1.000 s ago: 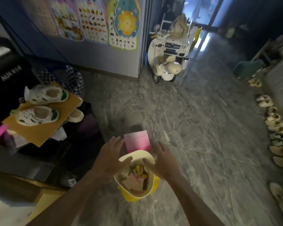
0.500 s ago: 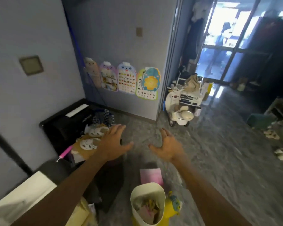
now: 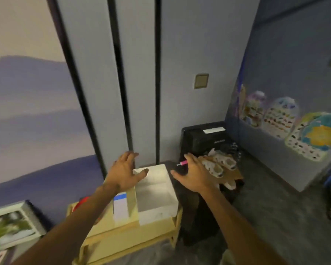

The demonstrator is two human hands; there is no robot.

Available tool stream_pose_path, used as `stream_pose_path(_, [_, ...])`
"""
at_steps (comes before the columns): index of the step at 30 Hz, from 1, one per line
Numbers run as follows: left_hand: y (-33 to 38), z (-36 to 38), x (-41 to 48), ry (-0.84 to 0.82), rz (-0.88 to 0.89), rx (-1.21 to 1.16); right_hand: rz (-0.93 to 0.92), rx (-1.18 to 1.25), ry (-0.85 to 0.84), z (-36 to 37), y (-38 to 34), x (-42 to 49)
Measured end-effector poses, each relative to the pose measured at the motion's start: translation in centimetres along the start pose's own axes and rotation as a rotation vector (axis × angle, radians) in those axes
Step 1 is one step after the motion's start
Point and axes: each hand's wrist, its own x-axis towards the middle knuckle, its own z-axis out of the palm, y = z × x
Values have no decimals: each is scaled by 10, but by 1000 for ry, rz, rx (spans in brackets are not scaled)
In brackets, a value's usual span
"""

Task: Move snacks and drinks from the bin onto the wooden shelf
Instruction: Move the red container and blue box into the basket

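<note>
step: I judge shelf approach, nothing carried | left hand [image 3: 125, 172], right hand [image 3: 191, 175]: fingers spread, empty | wooden shelf [image 3: 122, 238]: just below my left hand; bin, snacks: unseen | next: I must find bin, grip one

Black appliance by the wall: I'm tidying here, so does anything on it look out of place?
Yes: a pair of white sandals lies on a cardboard sheet atop the black appliance. Footwear up there is odd, and the cardboard sits askew.
</note>
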Motion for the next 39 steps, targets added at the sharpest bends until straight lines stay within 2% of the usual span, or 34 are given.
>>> stream_pose_path(6, [-127,-42,-47,63,-267,11,-160,52,-195,102,-118,37])
stream_pose_path(13, [-255,-28,-62,19,-435,12,-160,-10,-331,215,-184,76])
stream_pose_path(19, [-307,35,-54,-152,-545,-23,-142,-33,-446,310,-175,94])
stream_pose_path(29, [-366,179,-47,-258,-675,-21,-14,-156,-545,471,-115,130])
stream_pose_path(34, [-371,202,-48,-207,-708,-48,38,-84,-526,502,-105,122])
stream_pose_path(39, [-366,197,-40,-175,-705,-68,41,-24,-529,499,-114,124])
